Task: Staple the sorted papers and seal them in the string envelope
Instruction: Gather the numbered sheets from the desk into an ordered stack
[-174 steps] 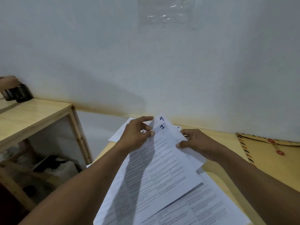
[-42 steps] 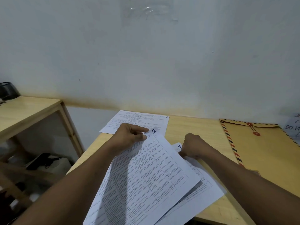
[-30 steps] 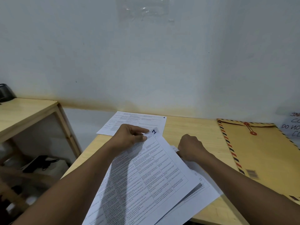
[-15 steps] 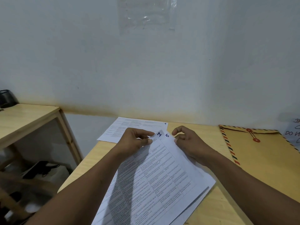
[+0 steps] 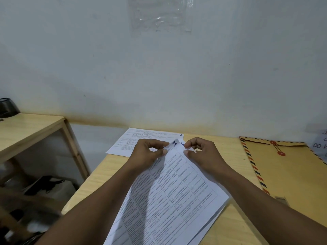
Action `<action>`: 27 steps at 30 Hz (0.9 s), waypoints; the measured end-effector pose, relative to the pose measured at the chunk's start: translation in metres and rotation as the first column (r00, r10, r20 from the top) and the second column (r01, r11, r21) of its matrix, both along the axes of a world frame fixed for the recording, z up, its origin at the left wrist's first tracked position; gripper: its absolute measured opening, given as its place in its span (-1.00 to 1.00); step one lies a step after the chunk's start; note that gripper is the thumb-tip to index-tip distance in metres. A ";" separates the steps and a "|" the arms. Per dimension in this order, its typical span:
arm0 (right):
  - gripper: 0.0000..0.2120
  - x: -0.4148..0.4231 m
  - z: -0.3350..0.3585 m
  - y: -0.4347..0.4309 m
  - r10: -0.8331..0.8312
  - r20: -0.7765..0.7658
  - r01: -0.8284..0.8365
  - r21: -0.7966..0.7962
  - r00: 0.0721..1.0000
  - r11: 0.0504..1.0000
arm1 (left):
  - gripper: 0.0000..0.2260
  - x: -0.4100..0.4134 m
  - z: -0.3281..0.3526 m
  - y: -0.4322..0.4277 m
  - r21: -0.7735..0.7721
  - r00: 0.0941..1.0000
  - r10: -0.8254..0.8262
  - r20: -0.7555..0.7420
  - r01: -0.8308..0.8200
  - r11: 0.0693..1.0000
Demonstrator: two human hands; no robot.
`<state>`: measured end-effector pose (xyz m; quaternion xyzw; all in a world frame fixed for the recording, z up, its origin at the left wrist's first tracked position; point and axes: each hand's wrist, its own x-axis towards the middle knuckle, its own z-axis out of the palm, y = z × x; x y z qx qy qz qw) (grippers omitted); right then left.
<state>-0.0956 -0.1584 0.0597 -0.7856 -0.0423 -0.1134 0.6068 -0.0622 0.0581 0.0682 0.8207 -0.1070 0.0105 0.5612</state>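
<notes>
I judge sorting unfinished: both hands (image 5: 146, 154) (image 5: 205, 156) pinch the papers' (image 5: 169, 191) far corner; envelope (image 5: 290, 174) empty, unstapled.

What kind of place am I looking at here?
Probably a small office or home desk for paperwork: printed sheets on a wooden table against a plain wall, and a string envelope to the right.

Both hands, L (image 5: 147, 154) & R (image 5: 203, 154), pinched shut, forearms converging fwd.
</notes>
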 end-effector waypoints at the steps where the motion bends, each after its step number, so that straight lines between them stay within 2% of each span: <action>1: -0.88 0.000 0.000 0.000 0.006 0.005 -0.006 -0.001 1.000 1.000 | -0.84 0.000 0.001 0.000 -0.004 1.000 0.002 -0.009 -0.002 1.000; 10: -0.85 0.001 0.001 0.000 0.036 0.017 -0.035 -0.019 0.999 0.999 | -0.83 -0.003 0.006 0.000 -0.073 0.993 -0.020 -0.115 0.011 0.997; 27: -0.86 0.004 0.005 0.001 0.007 -0.049 -0.008 -0.026 0.999 1.000 | -0.75 -0.003 0.006 -0.003 -0.123 0.998 -0.022 -0.058 0.015 0.992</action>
